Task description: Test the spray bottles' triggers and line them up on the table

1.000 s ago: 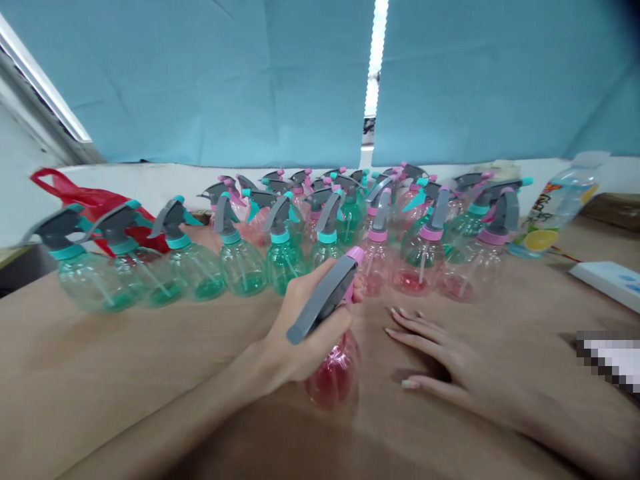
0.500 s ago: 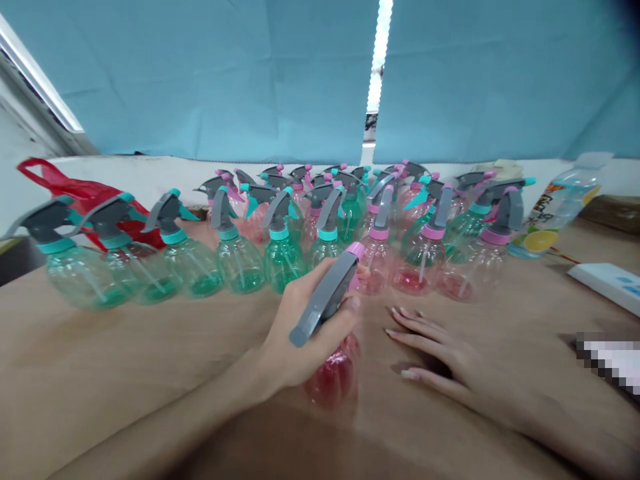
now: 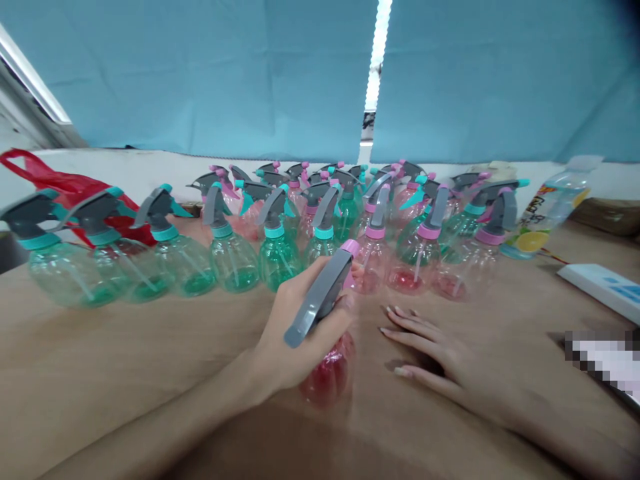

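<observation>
Across the table (image 3: 190, 373), left fingers (image 3: 287, 340) wrap a pink bottle (image 3: 327, 377); right fingers (image 3: 430, 353) spread wide on the wood beside it. Beyond both hands' fingertips stand rows of spray bottles (image 3: 235, 267), then a blue curtain (image 3: 225, 80).

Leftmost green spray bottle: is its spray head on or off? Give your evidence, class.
On: the grey head sits on the bottle at the teal collar.

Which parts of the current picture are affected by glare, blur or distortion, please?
In the head view, the bright strip glares white; small highlights shine on the gripped red bottle; the leftmost green bottle looks stretched, probably by the wide lens; the right forearm is soft; blocky pixels hide the object at the right edge.
</observation>
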Demonstrator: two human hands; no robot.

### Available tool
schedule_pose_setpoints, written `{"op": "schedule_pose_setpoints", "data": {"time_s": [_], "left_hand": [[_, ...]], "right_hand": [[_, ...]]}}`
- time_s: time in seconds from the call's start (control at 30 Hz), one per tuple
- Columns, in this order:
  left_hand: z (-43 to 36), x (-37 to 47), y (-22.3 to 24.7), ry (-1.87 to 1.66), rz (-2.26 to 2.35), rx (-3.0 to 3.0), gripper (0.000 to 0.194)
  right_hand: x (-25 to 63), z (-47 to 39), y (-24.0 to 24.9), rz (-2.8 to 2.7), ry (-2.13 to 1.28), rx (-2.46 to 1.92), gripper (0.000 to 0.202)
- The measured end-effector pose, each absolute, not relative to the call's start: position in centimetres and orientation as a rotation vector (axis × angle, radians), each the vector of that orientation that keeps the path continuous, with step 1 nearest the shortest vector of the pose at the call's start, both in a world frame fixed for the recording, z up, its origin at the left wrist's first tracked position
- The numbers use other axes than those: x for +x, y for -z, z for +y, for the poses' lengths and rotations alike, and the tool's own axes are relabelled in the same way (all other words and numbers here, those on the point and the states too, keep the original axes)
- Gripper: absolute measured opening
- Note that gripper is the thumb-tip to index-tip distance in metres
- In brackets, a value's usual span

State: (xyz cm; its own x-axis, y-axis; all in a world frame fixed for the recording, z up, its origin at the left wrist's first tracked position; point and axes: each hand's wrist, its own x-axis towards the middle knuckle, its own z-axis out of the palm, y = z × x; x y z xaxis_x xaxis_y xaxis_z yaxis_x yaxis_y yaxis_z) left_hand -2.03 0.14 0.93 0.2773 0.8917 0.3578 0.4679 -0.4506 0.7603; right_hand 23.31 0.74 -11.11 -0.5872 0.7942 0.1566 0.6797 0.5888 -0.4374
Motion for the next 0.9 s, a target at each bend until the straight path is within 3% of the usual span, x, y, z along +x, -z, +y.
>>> {"op": "schedule_pose_setpoints", "data": {"time_s": [0.43,0.9], "left_hand": [[0.2,-2.0,-0.8,-0.994,1.187,1.991,0.015],[0.0,-1.0,0.6,-1.201,1.22,2.014,0.021]], "right_hand": [[23.2,0.8,10.8,-2.484,-0.475,-1.187,0.049],[23.4,0.9,11.4,-2.523,-0.417,-1.174,0.051]]}}
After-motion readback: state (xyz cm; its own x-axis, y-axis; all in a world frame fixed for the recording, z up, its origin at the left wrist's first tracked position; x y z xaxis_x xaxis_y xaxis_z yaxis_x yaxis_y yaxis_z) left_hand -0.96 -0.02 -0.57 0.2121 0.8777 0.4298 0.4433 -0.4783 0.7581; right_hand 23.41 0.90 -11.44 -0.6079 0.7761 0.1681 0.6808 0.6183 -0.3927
